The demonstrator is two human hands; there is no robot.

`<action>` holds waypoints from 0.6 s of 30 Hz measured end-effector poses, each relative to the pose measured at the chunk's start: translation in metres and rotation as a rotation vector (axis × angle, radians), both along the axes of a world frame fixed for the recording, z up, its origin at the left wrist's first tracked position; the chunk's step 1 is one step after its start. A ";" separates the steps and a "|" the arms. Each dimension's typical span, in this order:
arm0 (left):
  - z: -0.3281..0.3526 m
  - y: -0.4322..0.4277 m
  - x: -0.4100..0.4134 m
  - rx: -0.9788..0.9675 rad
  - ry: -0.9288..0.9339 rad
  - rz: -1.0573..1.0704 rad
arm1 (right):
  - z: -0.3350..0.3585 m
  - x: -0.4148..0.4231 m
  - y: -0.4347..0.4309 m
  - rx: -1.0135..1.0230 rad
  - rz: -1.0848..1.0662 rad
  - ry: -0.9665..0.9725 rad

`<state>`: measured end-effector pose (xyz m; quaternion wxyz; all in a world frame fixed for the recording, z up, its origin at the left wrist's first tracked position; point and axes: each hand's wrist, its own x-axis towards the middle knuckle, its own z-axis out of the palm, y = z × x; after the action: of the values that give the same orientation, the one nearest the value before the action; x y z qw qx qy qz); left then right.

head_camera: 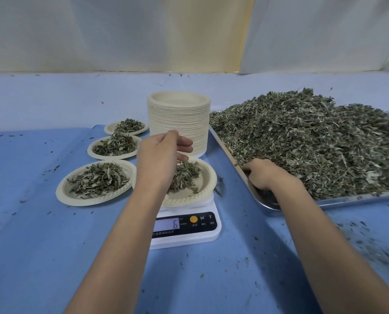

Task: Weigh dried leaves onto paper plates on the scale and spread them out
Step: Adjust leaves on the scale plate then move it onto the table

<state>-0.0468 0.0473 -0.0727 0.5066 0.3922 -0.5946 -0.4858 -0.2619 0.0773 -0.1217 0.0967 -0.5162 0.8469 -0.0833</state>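
Pale paper plate (210,180) sits on the white scale (208,236), a small loose pile of dried leaves (185,174) in its middle. Display reads 6. Left hand (161,152) hovers over the plate's left half, grip spread: fingers straight and loose, pointing right, thumb up, holding nothing.

Right hand (265,173) is in the near-left corner of the metal tray (352,198), grip curled down into the leaf heap (313,137). Fingertips are buried, so I cannot tell whether it has any leaves. The heap fills the tray and is highest at the back; only the corner under the hand shows bare metal.

A tall stack of plates (178,123) stands just behind the scale, close beside the tray's left rim. Three filled plates line up to the left, near (63,189), middle (91,151) and far (107,129), with the near one touching the plate on the scale. The blue surface (41,245) is wide open to the left and in front, with scattered leaf crumbs to the right, in front of the tray.
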 end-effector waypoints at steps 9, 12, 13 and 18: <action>-0.001 -0.001 0.000 -0.006 -0.028 0.008 | -0.002 0.000 0.001 -0.210 -0.049 0.077; -0.002 -0.001 0.001 -0.003 -0.033 0.015 | -0.001 -0.001 0.001 -0.315 -0.126 0.081; -0.002 -0.001 0.001 -0.002 -0.031 0.015 | 0.000 -0.002 0.001 -0.365 -0.144 0.075; -0.002 -0.001 0.002 -0.009 -0.031 0.017 | 0.006 -0.001 0.003 -0.620 -0.189 0.048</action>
<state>-0.0452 0.0461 -0.0747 0.5032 0.4023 -0.6011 -0.4729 -0.2630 0.0802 -0.1156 -0.0933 -0.4421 0.8273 -0.3337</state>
